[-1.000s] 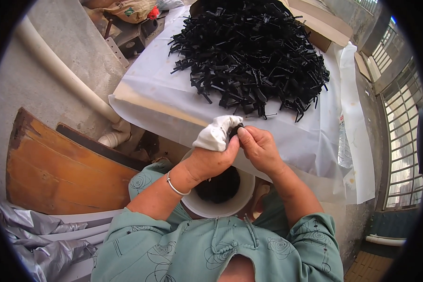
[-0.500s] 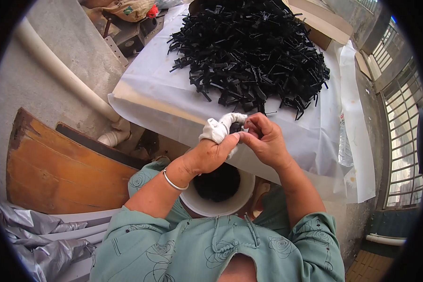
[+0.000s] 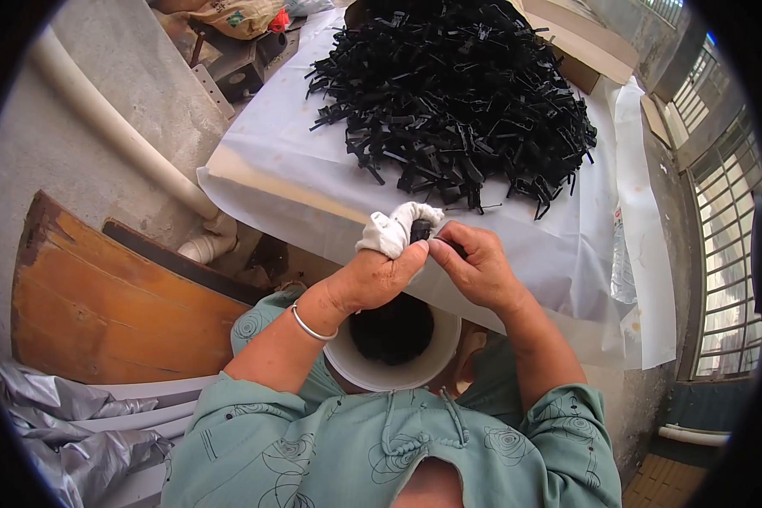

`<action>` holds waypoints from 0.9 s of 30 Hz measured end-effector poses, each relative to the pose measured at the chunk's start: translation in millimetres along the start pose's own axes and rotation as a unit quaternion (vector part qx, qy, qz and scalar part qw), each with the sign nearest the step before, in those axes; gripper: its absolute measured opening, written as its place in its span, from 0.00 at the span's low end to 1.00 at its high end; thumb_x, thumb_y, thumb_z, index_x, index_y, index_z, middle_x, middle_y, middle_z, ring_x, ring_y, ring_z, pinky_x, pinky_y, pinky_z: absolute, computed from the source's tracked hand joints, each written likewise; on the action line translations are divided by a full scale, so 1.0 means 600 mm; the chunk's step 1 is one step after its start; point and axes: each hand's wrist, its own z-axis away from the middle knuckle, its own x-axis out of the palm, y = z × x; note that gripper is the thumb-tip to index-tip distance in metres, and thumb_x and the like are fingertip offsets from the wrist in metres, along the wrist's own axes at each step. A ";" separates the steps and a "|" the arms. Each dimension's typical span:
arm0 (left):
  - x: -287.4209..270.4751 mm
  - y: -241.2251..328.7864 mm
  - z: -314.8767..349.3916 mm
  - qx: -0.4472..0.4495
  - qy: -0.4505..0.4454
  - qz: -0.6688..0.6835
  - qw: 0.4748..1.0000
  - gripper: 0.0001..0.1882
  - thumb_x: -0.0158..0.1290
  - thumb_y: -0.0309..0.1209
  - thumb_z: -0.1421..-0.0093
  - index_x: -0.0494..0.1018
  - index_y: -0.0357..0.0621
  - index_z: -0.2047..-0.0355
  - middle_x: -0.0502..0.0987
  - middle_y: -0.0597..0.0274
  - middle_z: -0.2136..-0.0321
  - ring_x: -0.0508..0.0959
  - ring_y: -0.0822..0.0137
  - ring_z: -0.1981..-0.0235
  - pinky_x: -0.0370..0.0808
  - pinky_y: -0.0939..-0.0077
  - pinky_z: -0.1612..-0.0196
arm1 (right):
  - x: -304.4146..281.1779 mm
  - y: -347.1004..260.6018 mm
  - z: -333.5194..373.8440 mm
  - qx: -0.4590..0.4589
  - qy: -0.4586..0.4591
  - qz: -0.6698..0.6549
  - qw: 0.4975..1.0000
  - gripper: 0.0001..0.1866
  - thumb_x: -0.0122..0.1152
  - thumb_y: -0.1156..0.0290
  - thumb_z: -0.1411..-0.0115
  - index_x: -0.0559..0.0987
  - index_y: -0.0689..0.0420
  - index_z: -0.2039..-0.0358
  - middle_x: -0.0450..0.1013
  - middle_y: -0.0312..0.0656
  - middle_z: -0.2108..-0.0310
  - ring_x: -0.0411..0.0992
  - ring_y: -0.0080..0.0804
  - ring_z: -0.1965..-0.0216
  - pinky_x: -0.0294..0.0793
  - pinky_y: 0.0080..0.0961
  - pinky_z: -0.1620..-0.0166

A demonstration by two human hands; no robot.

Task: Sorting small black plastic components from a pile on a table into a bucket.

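Note:
My left hand (image 3: 381, 267) has white cloth over its fingers, while its thumb is bare. It grips a small black plastic part (image 3: 419, 229) between thumb and cloth-covered fingers. Close against it, my right hand (image 3: 480, 264) is closed in a pinch, with a bit of something dark showing between its fingers; the kind is hidden. Beyond both hands, a large heap of black plastic parts (image 3: 457, 110) with thin arms lies on the sheet-covered table (image 3: 271, 161). Below my hands, a white bucket (image 3: 444, 360) stands between my knees with black contents inside.
An open cardboard box (image 3: 580, 51) lies behind the heap. A brown wooden board (image 3: 118, 305) leans at the left beside a pale pipe (image 3: 118, 127). Silver sheeting (image 3: 85, 432) lies at the lower left. A barred window (image 3: 728, 254) is on the right.
My right hand's fingers have curled down and in, lower beside the left. The left hand has barely moved and keeps its grip on the black part.

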 end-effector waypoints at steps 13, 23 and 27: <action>0.023 -0.012 0.005 0.076 0.055 -0.223 0.970 0.14 0.41 0.25 0.46 0.63 0.34 0.59 0.70 0.54 0.70 0.71 0.64 0.69 0.69 0.74 0.63 | 0.021 0.000 0.004 0.003 0.011 -0.015 1.000 0.13 0.49 0.70 0.39 0.68 0.63 0.80 0.62 0.40 0.84 0.57 0.22 0.80 0.60 0.23 0.76; 0.009 -0.002 0.006 0.102 -0.025 -0.381 0.918 0.14 0.48 0.32 0.46 0.71 0.36 0.62 0.74 0.47 0.67 0.72 0.50 0.61 0.69 0.63 0.55 | -0.074 0.049 -0.002 0.031 0.131 0.282 0.950 0.06 0.52 0.71 0.43 0.73 0.60 0.72 0.68 0.44 0.80 0.67 0.31 0.78 0.66 0.27 0.74; 0.016 -0.001 -0.001 0.132 0.068 -0.369 0.918 0.12 0.52 0.27 0.46 0.73 0.38 0.61 0.74 0.51 0.64 0.75 0.56 0.66 0.72 0.71 0.62 | -0.075 0.047 0.004 -0.024 0.063 0.395 0.916 0.05 0.54 0.72 0.47 0.71 0.59 0.71 0.71 0.45 0.76 0.70 0.45 0.74 0.69 0.35 0.71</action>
